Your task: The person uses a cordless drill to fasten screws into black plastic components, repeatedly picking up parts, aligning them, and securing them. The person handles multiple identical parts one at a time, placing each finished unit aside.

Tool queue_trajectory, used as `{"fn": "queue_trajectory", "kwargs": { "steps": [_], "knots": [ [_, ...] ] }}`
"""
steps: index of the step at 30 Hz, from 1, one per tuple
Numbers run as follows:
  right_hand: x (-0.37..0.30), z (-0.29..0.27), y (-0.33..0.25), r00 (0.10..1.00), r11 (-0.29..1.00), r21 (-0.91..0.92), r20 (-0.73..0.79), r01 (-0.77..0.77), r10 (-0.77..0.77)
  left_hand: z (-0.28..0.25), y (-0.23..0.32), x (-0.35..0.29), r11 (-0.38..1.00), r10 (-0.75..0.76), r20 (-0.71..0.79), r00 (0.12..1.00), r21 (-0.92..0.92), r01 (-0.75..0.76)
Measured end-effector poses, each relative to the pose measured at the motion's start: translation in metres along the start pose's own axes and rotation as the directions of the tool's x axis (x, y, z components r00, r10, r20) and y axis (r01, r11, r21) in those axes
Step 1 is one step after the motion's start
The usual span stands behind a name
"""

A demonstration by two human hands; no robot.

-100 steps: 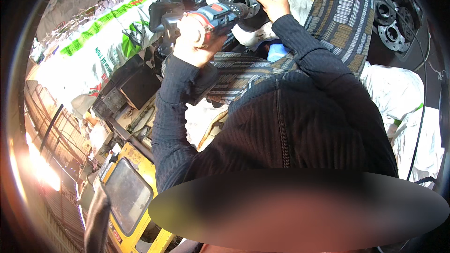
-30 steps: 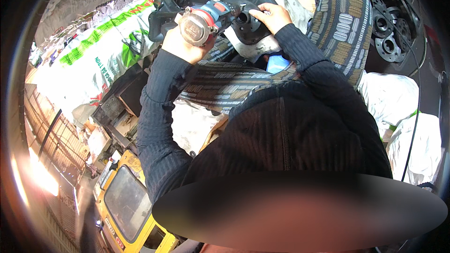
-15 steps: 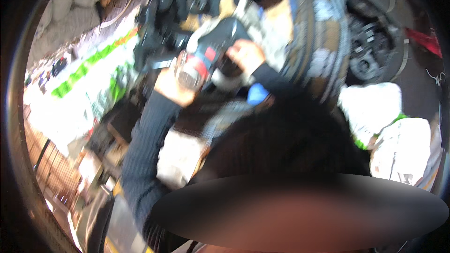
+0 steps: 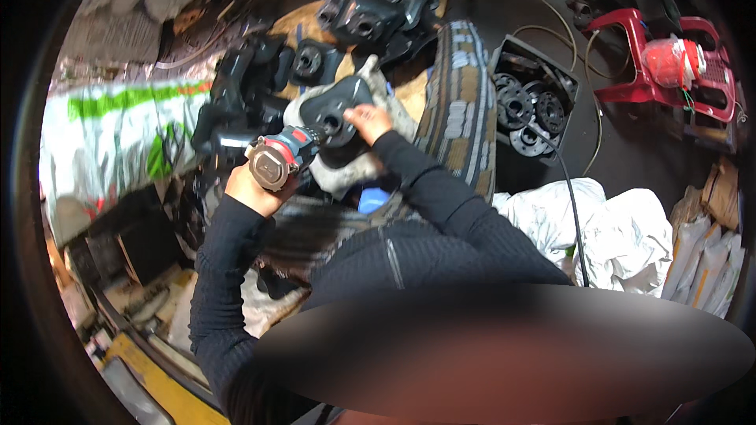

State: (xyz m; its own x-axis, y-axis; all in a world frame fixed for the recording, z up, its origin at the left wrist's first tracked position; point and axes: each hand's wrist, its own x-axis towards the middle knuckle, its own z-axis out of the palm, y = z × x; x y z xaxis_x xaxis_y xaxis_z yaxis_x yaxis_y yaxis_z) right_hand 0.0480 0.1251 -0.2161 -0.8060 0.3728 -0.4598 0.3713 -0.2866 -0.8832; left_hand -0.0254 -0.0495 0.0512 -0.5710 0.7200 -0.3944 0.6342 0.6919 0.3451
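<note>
My left hand (image 4: pixel 256 189) is closed round a handheld power drill (image 4: pixel 276 156), which has a red and grey body and a round rear end. The drill's front end points at the round collar of a dark grey moulded part (image 4: pixel 340 101). Whether it touches the collar I cannot make out. With its fingers at the near right edge of that part, my right hand (image 4: pixel 370 122) grips it. Beneath the part lies a rumpled whitish cloth (image 4: pixel 402 110). Beyond it are several similar dark parts (image 4: pixel 358 24), with more (image 4: pixel 240 83) to the left.
To the right of a striped cushioned rim (image 4: pixel 461 86) stands a grey crate (image 4: pixel 543 51) of round dark parts. Farther right is a red plastic stool (image 4: pixel 614 27) with a red container (image 4: pixel 669 63). White sacks (image 4: pixel 622 228) lie nearer; a cable (image 4: pixel 571 189) hangs down by them. A blue object (image 4: pixel 373 200) is near my lap.
The view has turned and sharpened, bringing the red stool into sight on the right. Drill and grey part stay in my hands, in much the same places relative to each other.
</note>
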Motion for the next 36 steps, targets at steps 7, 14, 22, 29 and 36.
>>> {"fn": "queue_trajectory", "kwargs": {
  "steps": [7,14,22,29,36],
  "knots": [
    [0.016,-0.033,-0.051,0.969,0.788,0.603,-0.245,0.123,0.036,0.097,-0.009,-0.147,0.934,-0.202,-0.027,0.979,-0.306,0.185],
    [0.151,-0.071,-0.073,0.771,0.917,-0.014,-0.537,0.399,-0.343,0.149,-0.033,-0.189,0.904,-0.187,0.171,0.967,-0.355,0.238],
    [0.196,-0.063,-0.037,0.866,0.773,-0.578,-0.212,0.263,-0.453,0.052,-0.169,-0.082,0.751,-0.203,-0.084,0.976,-0.652,0.100],
    [0.197,-0.038,-0.009,0.925,0.791,-0.606,-0.245,0.089,-0.291,0.079,-0.287,0.135,0.979,-0.175,-0.172,0.969,-0.135,0.153],
    [0.188,-0.032,0.002,0.967,0.732,-0.670,-0.248,-0.123,-0.064,0.082,-0.335,0.279,0.899,-0.366,-0.255,0.895,0.152,0.411]
  ]
}}
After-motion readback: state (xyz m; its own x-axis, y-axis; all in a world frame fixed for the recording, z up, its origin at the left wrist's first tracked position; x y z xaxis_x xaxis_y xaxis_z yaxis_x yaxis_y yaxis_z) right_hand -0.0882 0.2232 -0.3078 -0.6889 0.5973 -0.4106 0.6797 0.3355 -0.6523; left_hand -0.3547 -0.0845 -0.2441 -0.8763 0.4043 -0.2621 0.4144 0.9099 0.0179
